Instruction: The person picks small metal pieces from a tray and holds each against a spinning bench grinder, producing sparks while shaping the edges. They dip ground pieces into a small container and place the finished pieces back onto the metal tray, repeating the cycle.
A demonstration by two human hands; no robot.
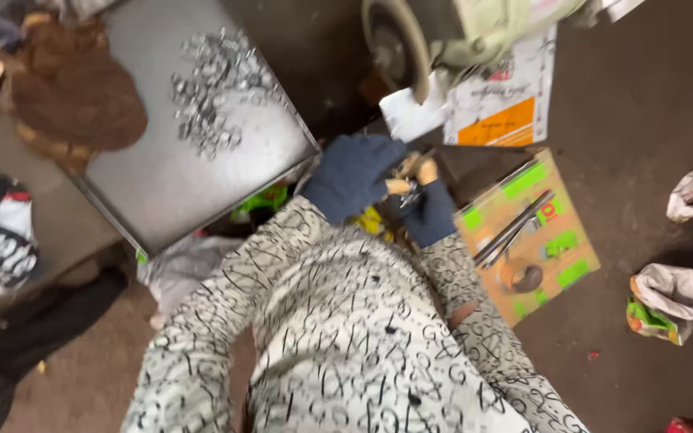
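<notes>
Nearest the camera are the person's patterned white sleeves, reaching forward over the dark floor [651, 104]. The left hand [352, 175], in a dark blue glove with the tips cut away, is curled, its bare fingers [399, 186] pressed together around a small metal piece [411, 192]. The right hand [429, 210], gloved the same way, meets it from the other side, its fingers [427, 170] pinching the same piece; the piece itself is too small and blurred to make out further. Just right of the hands lies a flat cardboard box [559, 232] with green patches, carrying two metal rods [515, 228]. Left of the hands a grey metal tray [162, 184] sits tilted, with a heap of small shiny metal parts [214, 92] near its far edge. Beyond the hands stands a pale machine with a wheel [399, 40], papers [503, 100] beneath it. Crumpled bags [671, 297] lie at the right.
</notes>
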